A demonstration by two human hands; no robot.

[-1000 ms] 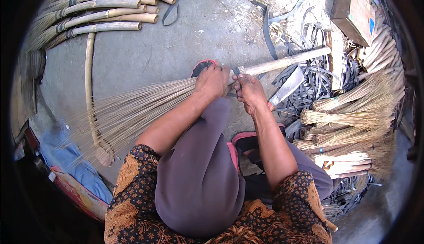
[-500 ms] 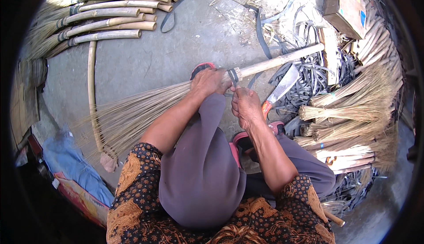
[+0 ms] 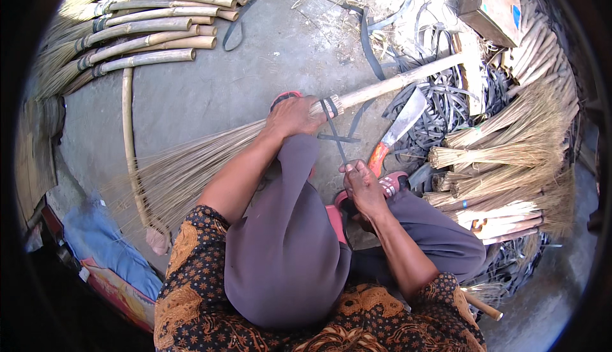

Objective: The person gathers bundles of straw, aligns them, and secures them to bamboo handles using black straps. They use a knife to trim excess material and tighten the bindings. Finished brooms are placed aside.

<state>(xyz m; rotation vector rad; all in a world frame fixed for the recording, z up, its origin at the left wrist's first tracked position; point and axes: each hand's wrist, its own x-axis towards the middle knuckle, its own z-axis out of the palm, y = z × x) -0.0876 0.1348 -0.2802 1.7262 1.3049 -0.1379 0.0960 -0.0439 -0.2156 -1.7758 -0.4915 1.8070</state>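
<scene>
A broom [image 3: 223, 140] with a bundle of dry bristles and a pale wooden handle lies slantwise before me, bristles to the left. My left hand [image 3: 293, 117] is closed round the bristle bundle just below the handle. A dark flat strap [image 3: 336, 136] is wrapped round the top of that bundle and runs down taut to my right hand [image 3: 362, 185], which pinches its end beside my right knee. Close by that hand lies a large knife [image 3: 404, 122] with a broad blade and an orange handle.
Finished-looking brooms [image 3: 146, 27] are piled at the upper left. A curved stick [image 3: 129, 141] lies on the floor at left. At right are tangled black straps [image 3: 440, 106], bristle bundles [image 3: 491, 154] and a wooden box [image 3: 489, 6].
My right hand has drawn down and away from the broom, stretching a length of strap between them. The left hand keeps its hold on the bundle.
</scene>
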